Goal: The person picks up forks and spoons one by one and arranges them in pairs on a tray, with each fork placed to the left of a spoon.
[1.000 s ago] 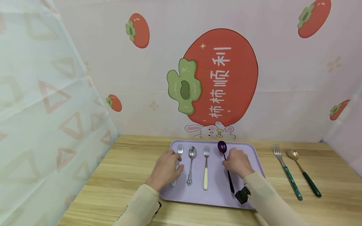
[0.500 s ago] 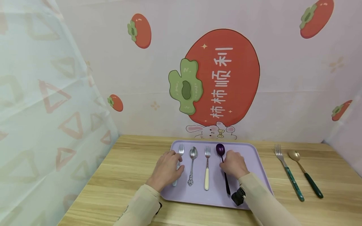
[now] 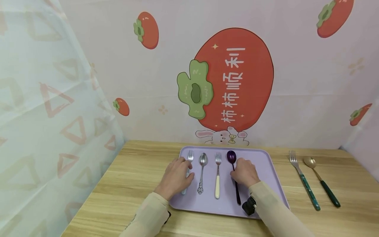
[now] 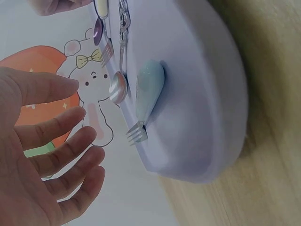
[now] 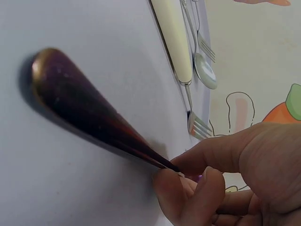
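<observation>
A lilac tray (image 3: pixel 204 207) bears a row of cutlery. On its right part lies a dark purple spoon (image 3: pixel 231 156), its bowl toward the wall; thumb and fingertips of my right hand (image 3: pixel 245 171) pinch the middle of its handle (image 5: pixel 89 106). My left hand (image 3: pixel 176 176) hovers at the tray's left side above a fork with a pale blue handle (image 4: pixel 150 87). Its fingers are loosely bent and hold nothing in the left wrist view. Between the hands lie an ornate silver spoon (image 3: pixel 203 159) and a fork with a cream handle (image 3: pixel 217 186).
Right of the tray, on the wooden table (image 3: pixel 118 197), lie a fork with a teal handle (image 3: pixel 308 191) and a gold spoon with a green handle (image 3: pixel 329 193). A wall sheet with persimmon prints (image 3: pixel 245 79) rises behind the table.
My right hand has shifted slightly left with the purple spoon, bringing it nearer the cream-handled fork; over the last half second it barely moves. The left hand keeps its place.
</observation>
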{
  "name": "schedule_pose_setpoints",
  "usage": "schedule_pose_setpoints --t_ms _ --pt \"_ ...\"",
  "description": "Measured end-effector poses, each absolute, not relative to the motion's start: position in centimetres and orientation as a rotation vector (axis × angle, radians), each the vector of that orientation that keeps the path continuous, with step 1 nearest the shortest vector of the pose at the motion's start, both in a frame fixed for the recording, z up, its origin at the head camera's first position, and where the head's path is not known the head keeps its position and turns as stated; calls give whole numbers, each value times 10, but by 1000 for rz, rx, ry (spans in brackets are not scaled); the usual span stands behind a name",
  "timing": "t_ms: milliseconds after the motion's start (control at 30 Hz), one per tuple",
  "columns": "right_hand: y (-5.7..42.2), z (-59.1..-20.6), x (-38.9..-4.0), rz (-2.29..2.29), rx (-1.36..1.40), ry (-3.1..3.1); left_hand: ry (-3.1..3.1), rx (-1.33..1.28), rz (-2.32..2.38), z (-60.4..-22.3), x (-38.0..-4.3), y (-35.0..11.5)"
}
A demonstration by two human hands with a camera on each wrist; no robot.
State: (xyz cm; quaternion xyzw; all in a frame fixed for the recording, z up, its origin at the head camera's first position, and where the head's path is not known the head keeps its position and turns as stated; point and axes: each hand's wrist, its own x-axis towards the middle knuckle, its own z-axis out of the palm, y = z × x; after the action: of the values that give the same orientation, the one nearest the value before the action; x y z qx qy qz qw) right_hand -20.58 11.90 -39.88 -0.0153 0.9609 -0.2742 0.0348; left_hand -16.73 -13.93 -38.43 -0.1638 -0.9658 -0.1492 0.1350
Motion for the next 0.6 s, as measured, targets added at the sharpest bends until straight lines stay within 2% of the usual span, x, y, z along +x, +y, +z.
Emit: schedule_pose_setpoints --t_ms 600 --pt "116 -399 -206 -860 -14 2936 -2783 -489 -425 -382 -165 -135"
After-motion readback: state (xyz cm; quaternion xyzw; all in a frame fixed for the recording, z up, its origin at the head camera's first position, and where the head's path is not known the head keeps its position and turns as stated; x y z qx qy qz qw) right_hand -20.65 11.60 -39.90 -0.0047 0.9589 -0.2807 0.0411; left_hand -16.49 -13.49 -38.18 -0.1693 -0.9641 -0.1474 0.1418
